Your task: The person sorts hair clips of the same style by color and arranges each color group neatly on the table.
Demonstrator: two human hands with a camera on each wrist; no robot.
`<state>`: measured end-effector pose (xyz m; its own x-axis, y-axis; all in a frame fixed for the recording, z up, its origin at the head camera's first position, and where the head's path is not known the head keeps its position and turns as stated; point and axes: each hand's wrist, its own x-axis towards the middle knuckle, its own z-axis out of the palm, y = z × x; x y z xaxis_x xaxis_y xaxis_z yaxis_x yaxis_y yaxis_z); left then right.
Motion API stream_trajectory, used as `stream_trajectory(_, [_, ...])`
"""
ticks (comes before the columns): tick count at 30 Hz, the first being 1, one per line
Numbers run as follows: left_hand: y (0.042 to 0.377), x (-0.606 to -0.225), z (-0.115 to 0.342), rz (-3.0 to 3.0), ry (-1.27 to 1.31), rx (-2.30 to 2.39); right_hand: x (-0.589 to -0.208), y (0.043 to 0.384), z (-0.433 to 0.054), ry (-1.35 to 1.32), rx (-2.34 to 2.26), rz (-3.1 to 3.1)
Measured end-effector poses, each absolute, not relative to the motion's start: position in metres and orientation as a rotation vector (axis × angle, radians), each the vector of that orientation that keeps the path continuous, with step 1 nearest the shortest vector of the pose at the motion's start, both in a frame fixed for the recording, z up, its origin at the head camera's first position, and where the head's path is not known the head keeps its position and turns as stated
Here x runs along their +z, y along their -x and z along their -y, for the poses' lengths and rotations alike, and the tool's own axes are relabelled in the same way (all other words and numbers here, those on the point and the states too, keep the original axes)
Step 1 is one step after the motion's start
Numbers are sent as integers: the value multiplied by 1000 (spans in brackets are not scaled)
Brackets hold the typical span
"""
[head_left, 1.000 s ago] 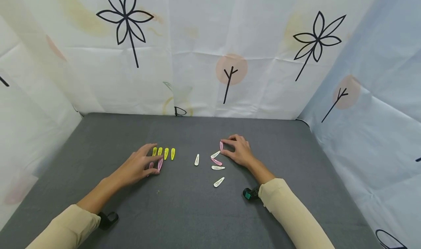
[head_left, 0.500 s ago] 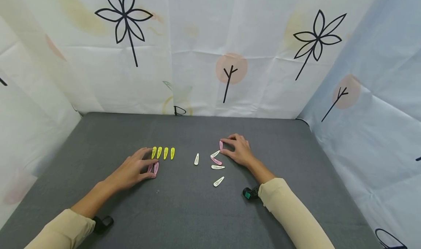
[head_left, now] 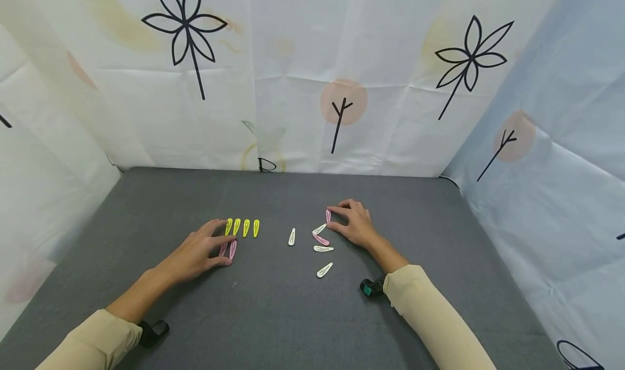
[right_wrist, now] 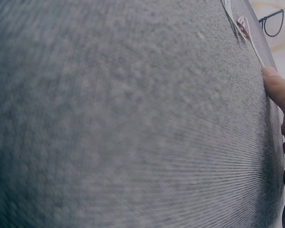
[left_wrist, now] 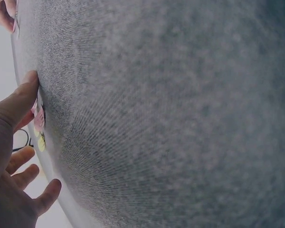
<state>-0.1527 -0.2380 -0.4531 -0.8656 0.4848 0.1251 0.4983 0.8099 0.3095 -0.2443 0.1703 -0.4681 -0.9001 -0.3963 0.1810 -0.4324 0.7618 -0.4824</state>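
Note:
My left hand [head_left: 197, 253] pinches a pink snap hair clip [head_left: 233, 250] between thumb and index finger, down at the table. A second pink clip [head_left: 223, 249] lies just left of it, partly behind the fingers. Yellow hair clips [head_left: 246, 228] form a row right above them. In the left wrist view, the thumb [left_wrist: 26, 92] is beside pink clips [left_wrist: 39, 116]. My right hand [head_left: 355, 223] pinches another pink clip [head_left: 328, 216] by its two ends, close to a white clip [head_left: 319, 229]. The right wrist view hides most of this hand.
Below the right hand lie one pink clip [head_left: 321, 240] and white clips [head_left: 324, 249] [head_left: 324, 270]. A lone white clip [head_left: 292, 237] stands between the two groups. Printed cloth [head_left: 293, 77] hangs behind the grey table [head_left: 273, 316].
My left hand has moved left and slightly nearer to me, bringing its pink clip beside the other pink one under the yellow row. The right hand stays in place.

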Motion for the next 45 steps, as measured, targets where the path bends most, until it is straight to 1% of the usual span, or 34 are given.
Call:
stream_trajectory(8, [154,-451,235,2941,806,-521,-469,245,-171,-687,821,2869])
stream_trajectory(12, [159,-449,222,2888,848,-554,-470,245,-173,-677,834,2871])
stream_trajectory(16, [166,-448,194,2824,920,-580,-471,245,-174,-678,829,2867])
stream_trajectory(26, [183,-444,100,2767,1144,-670,-472,245,-172,-686,787,2881])
stream_trajectory(30, [191,-446,76,2819,1182,-681,-473,244,-170,-697,778,2864])
stream_trajectory(35, [200,-450,64,2890,1121,-631,-473,244,-169,-707,776,2847])
stream_trajectory(45, [203,-451,66,2969,1091,-626,-472,246,-172,-698,789,2846])
